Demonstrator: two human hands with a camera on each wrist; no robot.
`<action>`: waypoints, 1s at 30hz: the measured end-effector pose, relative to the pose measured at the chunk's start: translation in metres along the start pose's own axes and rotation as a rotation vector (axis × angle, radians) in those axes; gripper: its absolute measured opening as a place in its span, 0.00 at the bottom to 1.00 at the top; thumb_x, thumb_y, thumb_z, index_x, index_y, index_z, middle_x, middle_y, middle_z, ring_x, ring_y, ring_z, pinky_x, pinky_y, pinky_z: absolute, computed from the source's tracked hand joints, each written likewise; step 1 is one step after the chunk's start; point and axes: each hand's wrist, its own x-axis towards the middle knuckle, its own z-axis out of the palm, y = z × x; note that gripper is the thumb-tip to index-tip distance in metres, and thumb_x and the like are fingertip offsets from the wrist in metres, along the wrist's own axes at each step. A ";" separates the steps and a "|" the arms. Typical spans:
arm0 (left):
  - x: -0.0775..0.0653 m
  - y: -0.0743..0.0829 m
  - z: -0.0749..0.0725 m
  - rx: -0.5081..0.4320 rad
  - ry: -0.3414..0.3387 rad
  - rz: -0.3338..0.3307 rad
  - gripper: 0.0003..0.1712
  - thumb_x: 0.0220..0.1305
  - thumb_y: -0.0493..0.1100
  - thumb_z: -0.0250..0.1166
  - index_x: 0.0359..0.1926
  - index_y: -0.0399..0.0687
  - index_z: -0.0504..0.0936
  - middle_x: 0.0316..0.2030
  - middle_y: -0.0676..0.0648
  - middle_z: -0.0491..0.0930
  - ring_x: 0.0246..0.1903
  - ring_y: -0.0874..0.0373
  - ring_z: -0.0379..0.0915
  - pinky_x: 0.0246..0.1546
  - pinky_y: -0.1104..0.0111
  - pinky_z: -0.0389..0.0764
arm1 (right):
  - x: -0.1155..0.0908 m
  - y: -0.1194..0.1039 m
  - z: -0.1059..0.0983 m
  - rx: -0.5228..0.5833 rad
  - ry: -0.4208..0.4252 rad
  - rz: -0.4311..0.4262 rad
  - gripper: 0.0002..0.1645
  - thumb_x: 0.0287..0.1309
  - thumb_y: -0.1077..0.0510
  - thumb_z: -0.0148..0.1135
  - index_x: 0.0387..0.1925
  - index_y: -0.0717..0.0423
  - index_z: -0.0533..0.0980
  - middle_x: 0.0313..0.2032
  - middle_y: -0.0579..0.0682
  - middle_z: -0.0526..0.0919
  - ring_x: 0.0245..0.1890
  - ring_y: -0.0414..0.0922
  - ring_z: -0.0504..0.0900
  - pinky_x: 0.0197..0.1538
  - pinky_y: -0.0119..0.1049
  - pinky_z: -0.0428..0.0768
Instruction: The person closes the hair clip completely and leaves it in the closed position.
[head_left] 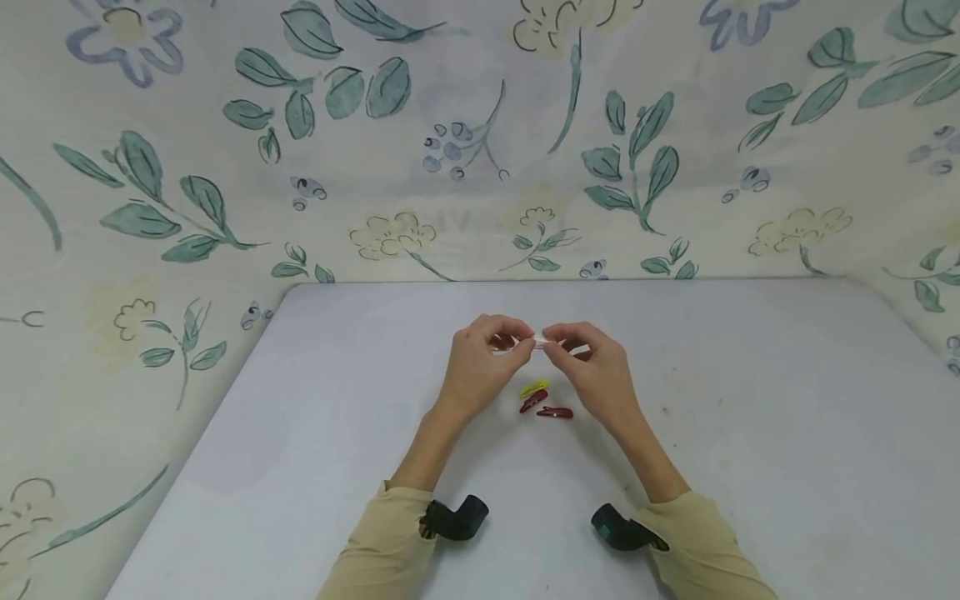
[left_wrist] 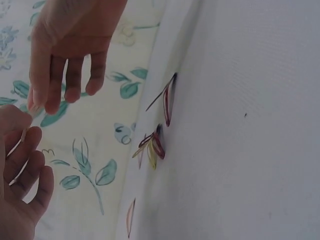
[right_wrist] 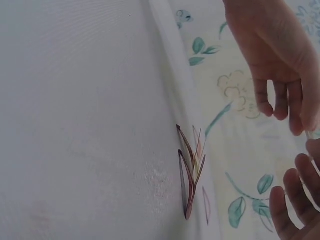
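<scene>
My left hand (head_left: 480, 358) and right hand (head_left: 600, 367) meet above the table, fingertips nearly touching. Between them, both hands pinch a small pale hair clip (head_left: 539, 342), mostly covered by the fingers. In the left wrist view the clip shows as a thin whitish sliver (left_wrist: 35, 111); whether it is snapped closed I cannot tell. Below the hands lie a yellow hair clip (head_left: 534, 388), a dark red clip (head_left: 534, 402) against it, and another dark red clip (head_left: 555, 412) nearer me. The left wrist view shows dark red clips splayed apart, with a pinkish clip (left_wrist: 130, 218) farther left on the table.
The white table (head_left: 300, 433) extends around the clips to both sides. Behind it hangs a floral cloth (head_left: 465, 200). A black wrist camera (head_left: 459, 518) is fixed at the left sleeve, and another black camera (head_left: 621, 528) at the right.
</scene>
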 end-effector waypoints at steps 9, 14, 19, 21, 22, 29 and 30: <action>0.013 -0.003 -0.017 0.169 -0.106 0.034 0.07 0.62 0.38 0.67 0.41 0.42 0.86 0.35 0.48 0.85 0.37 0.56 0.76 0.40 0.65 0.79 | 0.013 0.000 0.008 -0.151 -0.025 -0.129 0.14 0.61 0.61 0.66 0.48 0.58 0.82 0.42 0.52 0.84 0.38 0.45 0.80 0.41 0.35 0.81; 0.020 -0.009 -0.024 0.252 -0.148 0.021 0.09 0.63 0.39 0.66 0.43 0.43 0.86 0.36 0.48 0.85 0.39 0.55 0.76 0.43 0.64 0.80 | 0.025 0.001 0.012 -0.215 -0.074 -0.154 0.13 0.61 0.61 0.66 0.47 0.60 0.82 0.42 0.53 0.84 0.38 0.46 0.80 0.43 0.40 0.82; 0.022 -0.018 -0.028 0.266 -0.152 -0.054 0.08 0.63 0.42 0.67 0.42 0.43 0.86 0.35 0.48 0.84 0.39 0.54 0.74 0.42 0.63 0.78 | 0.034 0.001 0.019 -0.235 -0.132 -0.133 0.13 0.61 0.61 0.66 0.47 0.60 0.82 0.41 0.53 0.84 0.39 0.47 0.80 0.42 0.40 0.80; 0.022 -0.022 -0.030 0.267 -0.154 -0.088 0.09 0.63 0.43 0.67 0.41 0.43 0.85 0.36 0.48 0.83 0.40 0.53 0.74 0.42 0.63 0.77 | 0.037 0.000 0.022 -0.234 -0.161 -0.102 0.13 0.61 0.60 0.66 0.47 0.59 0.82 0.41 0.53 0.84 0.40 0.47 0.80 0.41 0.40 0.79; 0.022 -0.024 -0.031 0.267 -0.157 -0.107 0.09 0.63 0.43 0.67 0.41 0.43 0.85 0.37 0.48 0.83 0.40 0.52 0.74 0.42 0.63 0.77 | 0.039 0.000 0.023 -0.233 -0.173 -0.087 0.13 0.61 0.60 0.66 0.47 0.59 0.82 0.40 0.53 0.83 0.40 0.48 0.80 0.41 0.40 0.79; 0.019 -0.032 -0.036 0.286 -0.214 -0.222 0.10 0.63 0.44 0.67 0.42 0.44 0.84 0.40 0.47 0.83 0.45 0.51 0.73 0.46 0.60 0.75 | 0.042 0.006 0.037 -0.296 -0.267 -0.008 0.14 0.62 0.59 0.65 0.48 0.58 0.81 0.44 0.53 0.84 0.42 0.48 0.80 0.44 0.39 0.80; 0.018 -0.033 -0.036 0.297 -0.226 -0.231 0.10 0.63 0.44 0.67 0.42 0.44 0.85 0.41 0.47 0.83 0.46 0.50 0.73 0.47 0.59 0.75 | 0.042 0.006 0.038 -0.310 -0.279 0.004 0.14 0.62 0.59 0.65 0.48 0.58 0.81 0.44 0.52 0.84 0.42 0.47 0.79 0.44 0.39 0.80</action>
